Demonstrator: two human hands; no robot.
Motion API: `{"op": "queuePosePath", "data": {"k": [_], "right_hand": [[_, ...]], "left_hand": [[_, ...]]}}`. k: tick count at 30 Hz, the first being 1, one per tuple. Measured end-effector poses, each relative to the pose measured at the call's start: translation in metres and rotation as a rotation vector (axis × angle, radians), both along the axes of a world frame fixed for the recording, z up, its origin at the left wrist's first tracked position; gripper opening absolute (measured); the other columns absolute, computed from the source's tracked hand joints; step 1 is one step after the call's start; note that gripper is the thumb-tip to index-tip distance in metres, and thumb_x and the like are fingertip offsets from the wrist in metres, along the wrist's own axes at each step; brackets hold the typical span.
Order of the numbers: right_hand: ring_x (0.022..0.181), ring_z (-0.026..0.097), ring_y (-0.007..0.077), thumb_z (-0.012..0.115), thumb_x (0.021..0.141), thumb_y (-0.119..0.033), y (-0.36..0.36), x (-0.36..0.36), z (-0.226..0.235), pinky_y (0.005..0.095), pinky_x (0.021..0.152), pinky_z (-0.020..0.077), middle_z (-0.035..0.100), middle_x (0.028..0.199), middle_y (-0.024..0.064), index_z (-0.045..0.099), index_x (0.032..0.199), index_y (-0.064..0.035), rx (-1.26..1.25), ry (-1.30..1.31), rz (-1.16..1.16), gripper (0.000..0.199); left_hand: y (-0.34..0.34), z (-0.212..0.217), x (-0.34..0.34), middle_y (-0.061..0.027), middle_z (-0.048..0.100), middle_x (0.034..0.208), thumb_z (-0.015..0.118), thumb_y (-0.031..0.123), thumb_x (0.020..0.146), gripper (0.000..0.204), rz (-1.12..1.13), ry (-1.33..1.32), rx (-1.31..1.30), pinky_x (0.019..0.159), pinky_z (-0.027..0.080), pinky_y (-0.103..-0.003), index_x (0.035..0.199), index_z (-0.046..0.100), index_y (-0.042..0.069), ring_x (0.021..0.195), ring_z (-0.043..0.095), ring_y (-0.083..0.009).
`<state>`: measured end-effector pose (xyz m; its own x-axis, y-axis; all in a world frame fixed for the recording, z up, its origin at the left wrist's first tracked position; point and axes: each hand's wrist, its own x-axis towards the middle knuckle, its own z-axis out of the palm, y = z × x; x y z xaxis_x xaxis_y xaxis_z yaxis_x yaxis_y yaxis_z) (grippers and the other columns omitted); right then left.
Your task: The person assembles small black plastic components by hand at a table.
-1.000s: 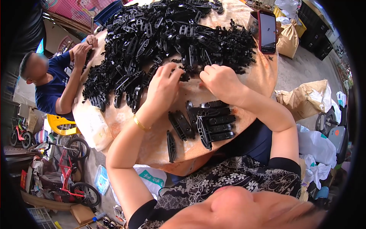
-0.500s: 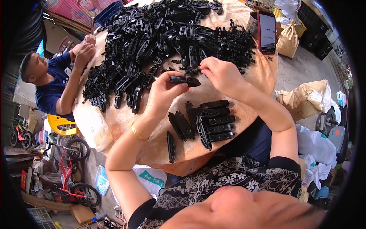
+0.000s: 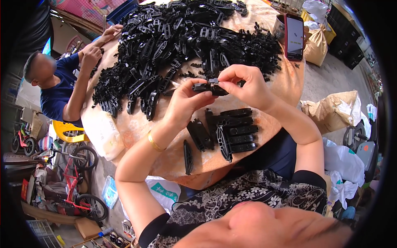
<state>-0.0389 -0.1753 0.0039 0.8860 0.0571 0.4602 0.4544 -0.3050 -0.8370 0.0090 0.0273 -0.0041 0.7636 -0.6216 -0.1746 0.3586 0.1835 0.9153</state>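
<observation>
My left hand (image 3: 186, 101) grips a long black plastic part (image 3: 201, 87) between thumb and fingers, held above the near middle of the table. Against its upper edge my right hand (image 3: 248, 84) pinches a small dark plastic piece (image 3: 213, 81); whether the two are joined I cannot tell. Below my hands lie similar parts: a stacked row of black ones (image 3: 243, 130), an openwork part (image 3: 223, 142), a pair side by side (image 3: 200, 134) and a single slim one (image 3: 188, 157). Beyond them spreads a big pile of black plastic parts (image 3: 165, 39).
A phone (image 3: 294, 37) stands upright at the far right by a metal can (image 3: 279, 28). A white bag (image 3: 105, 138) lies on the left table edge. At the left, another person (image 3: 62, 89) has both hands at the pile's edge. Paper sacks (image 3: 335, 109) stand right of the table.
My right hand has come left to the held part with the small piece. My left hand has shifted slightly right. The other person's hands have moved apart.
</observation>
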Motion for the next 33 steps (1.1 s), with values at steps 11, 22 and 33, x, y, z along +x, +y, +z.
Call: {"op": "queuePosePath", "data": {"k": [11, 22, 33], "right_hand": [[0.072, 0.063, 0.0209, 0.07, 0.076, -0.002, 0.003, 0.004, -0.004, 0.0282, 0.064, 0.0514, 0.066, 0.082, 0.0082, 0.066, 0.084, -0.0011, -0.165, -0.35, 0.003, 0.009], [0.076, 0.06, 0.0272, 0.07, 0.071, -0.001, 0.005, -0.001, 0.002, 0.0338, 0.067, 0.0507, 0.063, 0.089, 0.009, 0.063, 0.087, -0.0049, -0.428, -0.513, -0.014, 0.018], [0.078, 0.068, 0.0178, 0.073, 0.077, -0.012, -0.001, -0.005, 0.008, 0.0267, 0.07, 0.053, 0.07, 0.087, 0.0138, 0.068, 0.099, 0.0004, -0.233, 0.018, 0.088, 0.025]], "left_hand": [[-0.002, 0.001, -0.002, -0.0134, 0.064, 0.099, 0.063, 0.0, 0.086, 0.031, -0.005, -0.003, 0.002, 0.083, 0.055, -0.029, 0.115, 0.051, -0.001, 0.089, 0.066, -0.0195], [-0.001, 0.008, -0.003, -0.0079, 0.064, 0.098, 0.069, 0.007, 0.083, 0.037, 0.012, -0.066, 0.016, 0.08, 0.053, -0.026, 0.115, 0.053, -0.002, 0.085, 0.063, -0.0132], [-0.001, 0.012, -0.012, -0.0036, 0.066, 0.092, 0.067, -0.001, 0.08, 0.024, 0.089, -0.504, 0.161, 0.076, 0.051, -0.021, 0.103, 0.061, -0.002, 0.082, 0.062, -0.0072]]}}
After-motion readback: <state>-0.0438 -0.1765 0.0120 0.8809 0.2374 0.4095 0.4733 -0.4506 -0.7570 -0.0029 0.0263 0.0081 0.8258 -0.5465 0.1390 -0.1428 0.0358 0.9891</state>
